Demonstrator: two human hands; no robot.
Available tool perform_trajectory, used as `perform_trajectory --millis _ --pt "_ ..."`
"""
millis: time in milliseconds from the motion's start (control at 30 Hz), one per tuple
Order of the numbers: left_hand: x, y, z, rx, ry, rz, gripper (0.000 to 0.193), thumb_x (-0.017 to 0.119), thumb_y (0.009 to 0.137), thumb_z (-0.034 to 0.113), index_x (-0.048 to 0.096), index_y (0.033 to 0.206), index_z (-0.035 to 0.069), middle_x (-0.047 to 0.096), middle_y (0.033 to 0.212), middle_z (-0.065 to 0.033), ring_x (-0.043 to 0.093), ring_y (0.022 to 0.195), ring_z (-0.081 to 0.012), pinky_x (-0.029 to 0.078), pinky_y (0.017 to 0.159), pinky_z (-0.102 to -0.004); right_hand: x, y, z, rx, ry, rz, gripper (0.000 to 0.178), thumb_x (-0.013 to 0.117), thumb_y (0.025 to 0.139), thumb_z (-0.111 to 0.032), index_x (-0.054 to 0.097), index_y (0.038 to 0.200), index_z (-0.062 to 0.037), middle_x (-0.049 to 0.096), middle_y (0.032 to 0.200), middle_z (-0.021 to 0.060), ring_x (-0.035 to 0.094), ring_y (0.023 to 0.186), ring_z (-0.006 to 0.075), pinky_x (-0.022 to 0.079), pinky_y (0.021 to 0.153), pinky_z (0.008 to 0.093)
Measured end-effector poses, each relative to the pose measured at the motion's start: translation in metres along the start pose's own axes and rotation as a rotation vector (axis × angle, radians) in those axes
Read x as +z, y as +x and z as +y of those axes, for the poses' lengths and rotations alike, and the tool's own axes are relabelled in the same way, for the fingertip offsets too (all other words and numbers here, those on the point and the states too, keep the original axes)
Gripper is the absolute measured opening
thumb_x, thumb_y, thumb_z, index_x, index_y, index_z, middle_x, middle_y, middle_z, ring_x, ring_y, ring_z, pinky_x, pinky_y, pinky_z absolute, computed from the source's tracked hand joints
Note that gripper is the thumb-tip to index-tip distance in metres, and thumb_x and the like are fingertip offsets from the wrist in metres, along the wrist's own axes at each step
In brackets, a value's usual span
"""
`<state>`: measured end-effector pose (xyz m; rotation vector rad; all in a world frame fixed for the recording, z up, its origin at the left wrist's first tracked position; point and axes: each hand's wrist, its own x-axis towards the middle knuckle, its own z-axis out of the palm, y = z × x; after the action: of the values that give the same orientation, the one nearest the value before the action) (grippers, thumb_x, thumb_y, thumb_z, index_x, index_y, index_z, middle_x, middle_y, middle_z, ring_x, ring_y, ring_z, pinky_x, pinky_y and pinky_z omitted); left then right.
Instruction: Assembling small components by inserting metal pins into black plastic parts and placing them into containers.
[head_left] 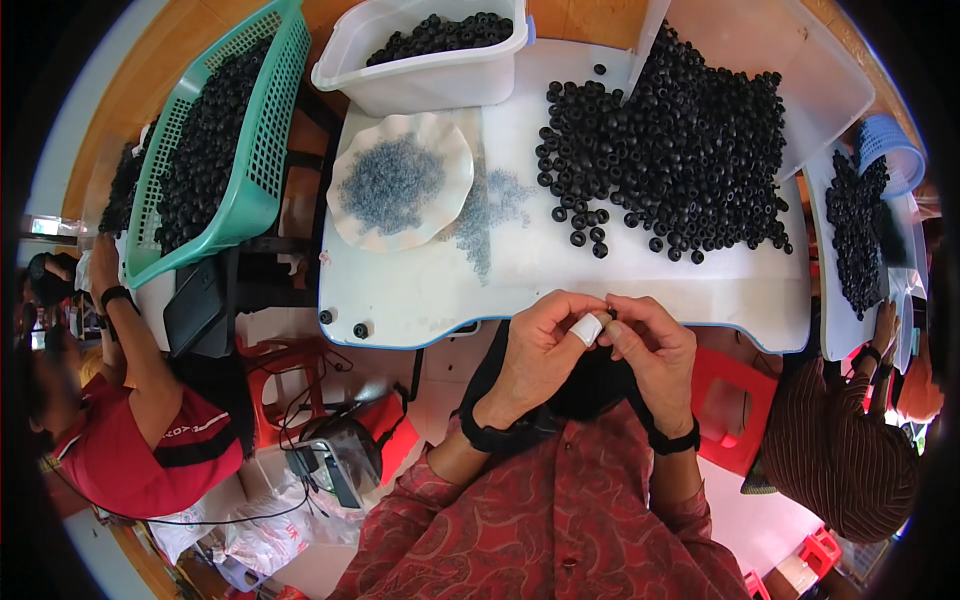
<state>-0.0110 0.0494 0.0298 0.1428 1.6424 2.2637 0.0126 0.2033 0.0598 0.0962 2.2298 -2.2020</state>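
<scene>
My left hand (540, 350) and my right hand (655, 352) meet just beyond the front edge of the white table (420, 290). Both are closed in a pinch, fingertips together, around a small black piece (611, 314), mostly hidden by the fingers. White tape (587, 329) wraps my left thumb. On the table ahead, to the right, lies a large heap of round black pieces with holes (690, 150). Left of it, a scalloped cream plate (350, 215) bears tiny clear bluish pieces (392, 182), and more of them (490, 215) are scattered beside it.
A white tub (430, 92) of black pieces stands at the back, and a green basket (255, 190) of them at left. A translucent bin (815, 90) lies tipped behind the heap. Two loose pieces (360, 330) sit near the front left corner. People work at both sides.
</scene>
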Motion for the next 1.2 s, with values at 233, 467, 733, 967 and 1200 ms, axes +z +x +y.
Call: perform_trajectory --millis 233,467,733,967,1200 --pt "0.002 0.002 0.003 -0.076 -0.008 -0.004 0.019 0.057 0.095 0.006 0.063 0.111 -0.002 0.065 0.096 -0.0051 0.061 0.080 -0.0085 0.052 0.071 -0.0221 -0.005 0.001 0.008 -0.084 -0.145 0.040 0.023 0.067 0.084 0.003 0.066 0.107 -0.0009 0.062 0.086 0.0037 0.061 0.077 0.0079 0.049 0.067 0.0206" --pt "0.004 0.004 0.003 -0.019 0.007 -0.006 0.017 0.057 0.094 0.005 0.065 0.107 -0.002 0.065 0.095 -0.0036 0.061 0.080 -0.0086 0.052 0.070 -0.0216 -0.004 0.002 0.010 -0.089 -0.171 0.087 0.022 0.064 0.086 0.004 0.065 0.108 0.0003 0.062 0.086 0.0037 0.061 0.077 0.0078 0.049 0.069 0.0209" --pt "0.005 0.037 -0.002 0.432 0.706 0.269 0.019 0.063 0.080 -0.003 0.067 0.098 0.002 0.058 0.081 -0.0101 0.059 0.063 -0.0202 0.046 0.054 -0.0305 -0.007 0.005 0.021 0.069 -0.001 0.159 0.017 0.060 0.091 -0.004 0.063 0.108 -0.0010 0.063 0.086 0.0028 0.061 0.072 0.0062 0.047 0.058 0.0188" --pt "0.016 0.058 -0.003 0.522 1.017 0.329 0.023 0.068 0.079 0.005 0.065 0.101 0.004 0.057 0.084 -0.0107 0.059 0.071 -0.0273 0.048 0.058 -0.0369 -0.009 0.005 0.025 0.101 -0.012 0.172 0.018 0.061 0.092 -0.006 0.063 0.108 -0.0002 0.064 0.087 0.0035 0.060 0.069 0.0068 0.046 0.057 0.0185" --pt "0.021 0.060 -0.005 0.467 1.150 0.295 0.024 0.068 0.076 0.007 0.063 0.099 0.005 0.054 0.089 -0.0104 0.057 0.084 -0.0292 0.049 0.063 -0.0397 -0.013 0.006 0.032 0.060 0.058 0.166 0.020 0.057 0.094 -0.004 0.061 0.113 0.0018 0.066 0.094 0.0083 0.061 0.071 0.0083 0.047 0.059 0.0191"
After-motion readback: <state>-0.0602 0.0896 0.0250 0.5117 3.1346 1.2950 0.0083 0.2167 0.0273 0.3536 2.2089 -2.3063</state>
